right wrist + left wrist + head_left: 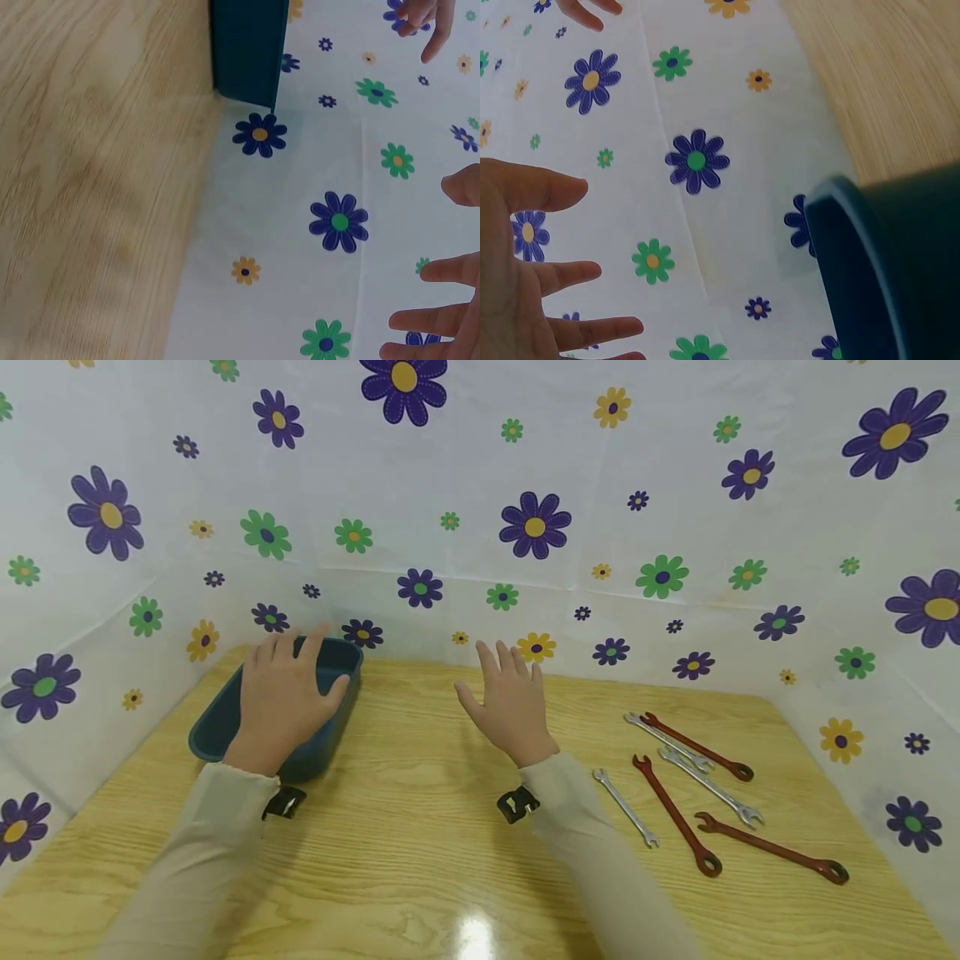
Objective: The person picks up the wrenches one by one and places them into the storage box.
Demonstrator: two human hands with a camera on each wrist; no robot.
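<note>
My left hand [283,706] hovers over the dark blue-green bin [341,727] at the left of the table, fingers spread and nothing held. In the left wrist view its thumb and fingers [570,193] stand apart, with the bin's rim [847,191] off to the right. Above the middle of the table is my right hand [513,706], also spread and holding nothing. To its right lie the wrenches: a short silver wrench [626,808] nearest, then a red wrench [675,814], with several more beyond.
Farther right are a silver wrench [711,787], a red wrench [772,847], and a red wrench [697,745] close alongside another silver wrench [667,739]. The wood-grain table [405,860] meets a white flowered cloth [465,468] at the back and sides.
</note>
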